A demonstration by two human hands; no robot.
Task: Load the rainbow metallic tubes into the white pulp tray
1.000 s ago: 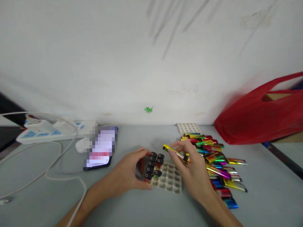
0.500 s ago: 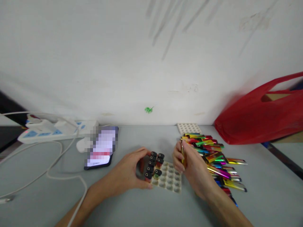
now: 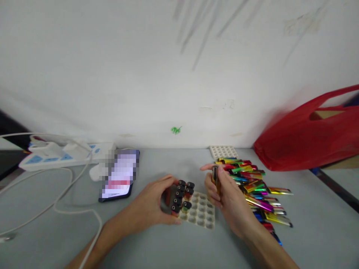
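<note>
Standing in the left part of a white tray with round holes are several lighters, their black ends up. My left hand curves around the tray's left side, thumb at the near end of the outer row and fingers at the far end. To the right of the tray, my right hand grips one gold lighter upright, its black end up and the index finger stretched out. Beside that hand lies a pile of shiny coloured lighters, partly hidden by it.
A second white holed tray lies against the wall. At the right is a red bag. A phone, a power strip and loose white cables occupy the left side of the table.
My right index finger has stretched out to the left, and the lighter's black end now shows above the grip. My left hand and the tray have stayed put.
</note>
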